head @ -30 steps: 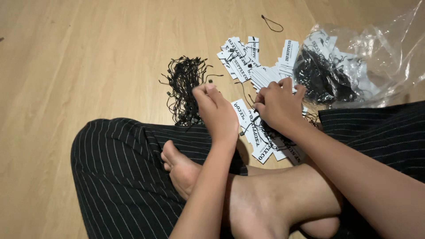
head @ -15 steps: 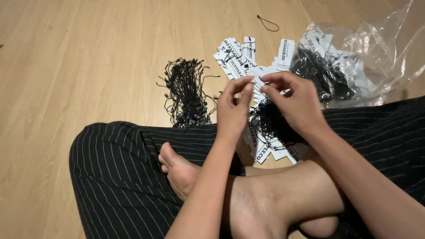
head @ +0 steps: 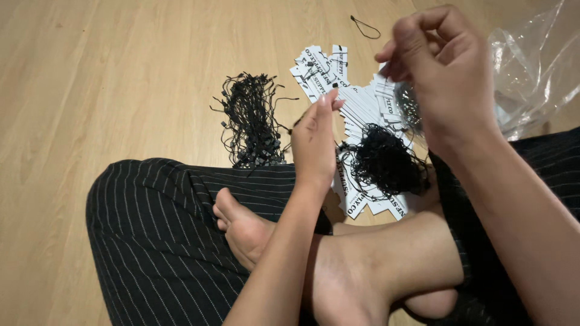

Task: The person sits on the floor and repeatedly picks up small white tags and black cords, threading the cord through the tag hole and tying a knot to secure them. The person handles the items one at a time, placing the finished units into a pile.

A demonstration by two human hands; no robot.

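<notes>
I sit cross-legged on a wooden floor. My left hand (head: 314, 142) is held upright over my lap, its fingertips pinched on the edge of a white paper tag (head: 333, 101). My right hand (head: 441, 66) is raised higher and to the right, thumb and fingers pinched on what looks like a thin black string. Below both hands lies a spread pile of white printed tags (head: 362, 111). On that pile rests a tangle of black string loops (head: 383, 160).
A second bundle of black strings (head: 251, 121) lies on the floor to the left of the tags. A clear plastic bag (head: 534, 72) sits at the right. One loose string loop (head: 365, 27) lies further off. My striped trousers (head: 151, 229) and bare foot (head: 248, 232) fill the foreground.
Both hands came up off the tag pile. The right hand then pulled up and away to the right while the left stayed lower, holding the tag.
</notes>
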